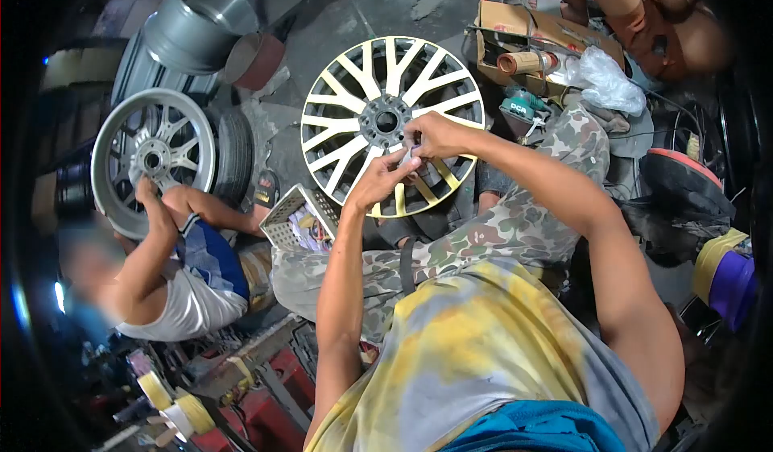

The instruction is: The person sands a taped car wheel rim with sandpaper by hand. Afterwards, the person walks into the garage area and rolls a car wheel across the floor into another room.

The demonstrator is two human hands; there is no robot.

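A multi-spoke wheel rim [354, 118] lies in front of me, its spoke faces and outer lip pale yellow and the gaps dark. Just below the hub, my left hand [378, 182] is over the lower spokes with its thumb and fingers pinched together. My right hand [439, 138] meets it from the right, fingers also closed, beside the hub. Something small and pale shows between the fingertips of both hands, too small to name. Two lower-right spokes near my hands look more golden than the rest.
A perforated basket [291, 220] with scraps stands left of my legs. At the left a co-worker [185, 291] touches a silver rim [105, 154]. A cardboard box [555, 29], plastic bag [609, 81] and green power tool [523, 105] lie right; another person sits beyond.
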